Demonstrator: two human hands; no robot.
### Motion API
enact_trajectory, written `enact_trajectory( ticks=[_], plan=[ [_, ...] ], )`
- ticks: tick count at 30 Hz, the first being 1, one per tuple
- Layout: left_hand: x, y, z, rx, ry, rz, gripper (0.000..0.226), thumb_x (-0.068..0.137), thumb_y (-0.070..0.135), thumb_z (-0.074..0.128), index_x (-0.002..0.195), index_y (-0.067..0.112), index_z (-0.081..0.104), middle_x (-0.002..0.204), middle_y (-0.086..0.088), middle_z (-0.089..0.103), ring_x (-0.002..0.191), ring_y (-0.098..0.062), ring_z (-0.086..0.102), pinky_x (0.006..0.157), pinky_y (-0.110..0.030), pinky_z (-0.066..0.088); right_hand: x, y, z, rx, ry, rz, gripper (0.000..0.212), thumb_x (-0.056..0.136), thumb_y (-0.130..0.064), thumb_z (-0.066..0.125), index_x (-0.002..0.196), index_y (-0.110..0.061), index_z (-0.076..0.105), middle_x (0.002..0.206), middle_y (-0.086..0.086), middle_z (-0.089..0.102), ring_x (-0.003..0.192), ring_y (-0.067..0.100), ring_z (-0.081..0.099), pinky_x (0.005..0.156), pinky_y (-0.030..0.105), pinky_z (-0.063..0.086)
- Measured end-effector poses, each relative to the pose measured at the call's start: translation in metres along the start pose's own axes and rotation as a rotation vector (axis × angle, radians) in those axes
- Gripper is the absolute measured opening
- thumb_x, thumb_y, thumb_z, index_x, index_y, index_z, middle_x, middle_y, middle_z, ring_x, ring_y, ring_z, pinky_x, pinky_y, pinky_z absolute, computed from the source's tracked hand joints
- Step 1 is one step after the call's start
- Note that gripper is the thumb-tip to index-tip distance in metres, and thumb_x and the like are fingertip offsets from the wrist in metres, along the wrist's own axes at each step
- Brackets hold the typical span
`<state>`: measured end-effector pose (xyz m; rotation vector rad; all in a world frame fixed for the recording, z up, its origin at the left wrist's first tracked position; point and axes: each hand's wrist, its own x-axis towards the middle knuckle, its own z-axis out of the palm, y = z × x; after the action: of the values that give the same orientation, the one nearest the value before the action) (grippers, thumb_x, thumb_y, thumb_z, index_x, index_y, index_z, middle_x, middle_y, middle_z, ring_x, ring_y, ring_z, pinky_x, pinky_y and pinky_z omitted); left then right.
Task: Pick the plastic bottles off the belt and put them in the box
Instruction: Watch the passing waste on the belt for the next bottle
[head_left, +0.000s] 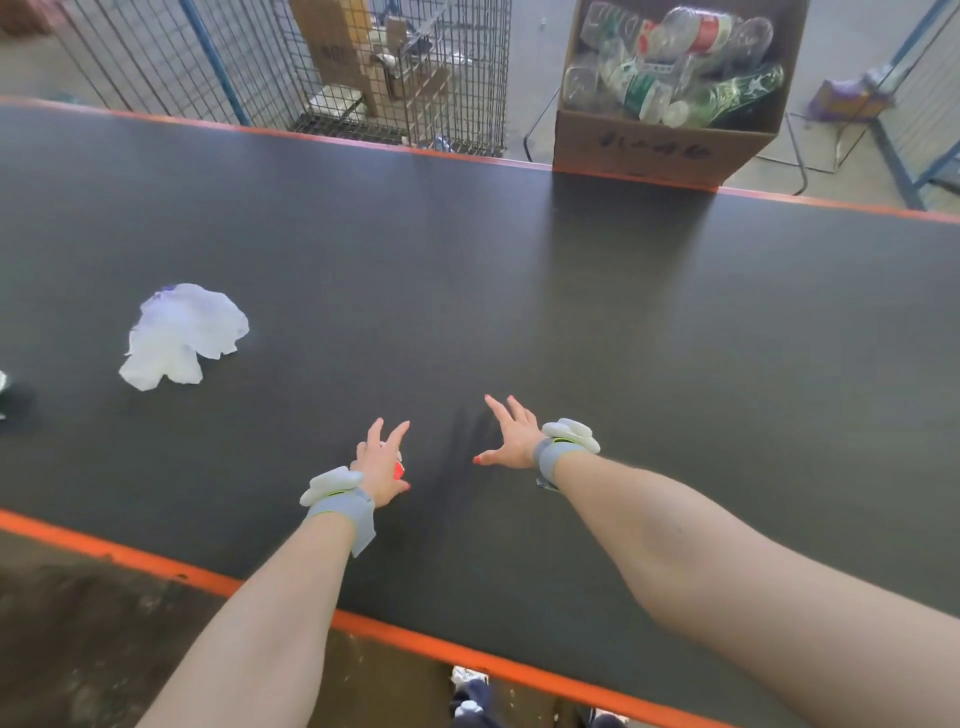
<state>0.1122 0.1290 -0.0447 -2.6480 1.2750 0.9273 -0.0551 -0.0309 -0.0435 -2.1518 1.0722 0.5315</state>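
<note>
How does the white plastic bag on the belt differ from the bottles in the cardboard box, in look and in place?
The white plastic bag is opaque, crumpled and limp; the bottles are mostly clear, some with green or red labels, and keep their shape.
The bag lies alone on the dark belt, at the left; the bottles are piled together in the cardboard box beyond the belt's far edge.
Both look like plastic.

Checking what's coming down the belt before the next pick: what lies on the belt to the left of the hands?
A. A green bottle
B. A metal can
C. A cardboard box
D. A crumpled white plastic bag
D: a crumpled white bag lies on the belt, left of the left hand; the bottles in view sit in the box beyond the far edge.
</note>
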Motion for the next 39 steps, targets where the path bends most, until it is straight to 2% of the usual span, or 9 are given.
enact_trajectory(
  ticks=[3,6,16,22,26,30,35,37,39],
  plan=[
    [0.000,0.008,-0.007,-0.003,0.006,0.027,0.095,0.085,0.046,0.065,0.152,0.039,-0.002,0.159,0.004,-0.016,0.148,-0.025,-0.006,0.112,-0.062,0.009,0.002,-0.007,-0.008,-0.037,0.001,-0.001,0.101,0.084,-0.052,0.065,0.153,-0.037,-0.008,0.162,0.002,-0.010,0.149,0.026,-0.003,0.119,0.049,0.014],
    [0.001,0.007,-0.011,0.032,0.058,0.002,0.088,0.090,0.053,0.055,0.152,0.034,-0.004,0.159,0.004,-0.016,0.148,-0.021,-0.013,0.112,-0.065,0.001,0.005,-0.012,-0.011,-0.055,-0.004,-0.007,0.102,0.083,-0.054,0.065,0.153,-0.038,-0.008,0.162,0.002,-0.009,0.149,0.027,-0.001,0.119,0.048,0.014],
    [-0.001,-0.032,-0.033,-0.019,0.167,-0.257,0.085,0.093,0.044,0.054,0.154,0.024,-0.003,0.159,-0.002,-0.020,0.147,-0.024,-0.015,0.113,-0.065,0.006,0.016,-0.050,-0.006,-0.009,-0.015,-0.103,0.103,0.083,-0.048,0.069,0.153,-0.038,-0.006,0.162,-0.001,-0.011,0.150,0.026,-0.007,0.119,0.050,0.011],
    [0.003,-0.035,-0.029,-0.018,0.248,-0.229,0.083,0.092,0.030,0.059,0.153,0.023,0.002,0.159,0.001,-0.014,0.148,-0.024,-0.008,0.113,-0.062,0.010,0.031,-0.085,-0.003,-0.037,0.092,-0.242,0.108,0.079,-0.046,0.074,0.151,-0.044,-0.007,0.162,-0.006,-0.013,0.149,0.025,-0.007,0.116,0.060,0.010],
    [0.013,-0.035,-0.028,0.010,0.128,-0.094,0.082,0.092,0.028,0.059,0.153,0.029,0.004,0.161,0.007,-0.007,0.148,-0.021,0.000,0.114,-0.058,0.018,0.042,-0.102,-0.001,-0.078,0.100,-0.296,0.109,0.079,-0.042,0.074,0.147,-0.052,-0.010,0.159,-0.007,-0.023,0.148,0.027,-0.017,0.110,0.070,0.008],
    [0.029,-0.024,-0.031,-0.034,-0.069,0.072,0.067,0.093,0.028,0.056,0.151,0.029,0.022,0.161,0.006,-0.002,0.148,-0.020,0.006,0.115,-0.051,0.024,0.053,-0.094,0.003,-0.175,0.040,-0.207,0.106,0.081,-0.043,0.072,0.147,-0.051,-0.010,0.160,-0.002,-0.022,0.147,0.032,-0.018,0.111,0.070,0.009],
    [0.035,-0.007,-0.029,-0.151,-0.033,0.150,0.059,0.094,0.024,0.055,0.147,0.028,0.032,0.160,0.006,0.012,0.146,-0.020,0.018,0.115,-0.046,0.026,0.061,-0.061,-0.001,-0.204,-0.011,0.095,0.099,0.085,-0.058,0.056,0.143,-0.051,-0.024,0.160,0.007,-0.019,0.145,0.044,-0.013,0.115,0.061,0.012],
    [0.034,0.001,-0.031,-0.142,0.020,0.123,0.058,0.094,0.025,0.055,0.147,0.027,0.033,0.159,0.004,0.016,0.145,-0.022,0.021,0.115,-0.047,0.026,0.061,-0.054,-0.009,-0.068,0.066,0.220,0.093,0.085,-0.060,0.051,0.147,-0.047,-0.017,0.161,0.006,-0.015,0.146,0.045,-0.003,0.113,0.055,0.021],
    [0.032,0.005,-0.033,-0.088,0.048,0.048,0.061,0.094,0.028,0.054,0.149,0.026,0.027,0.160,0.003,0.012,0.146,-0.022,0.015,0.114,-0.051,0.022,0.047,-0.051,-0.034,0.130,0.131,0.320,0.076,0.079,-0.052,0.059,0.147,-0.039,0.028,0.157,0.005,0.023,0.130,0.037,0.042,0.095,0.045,0.047]
  ],
)
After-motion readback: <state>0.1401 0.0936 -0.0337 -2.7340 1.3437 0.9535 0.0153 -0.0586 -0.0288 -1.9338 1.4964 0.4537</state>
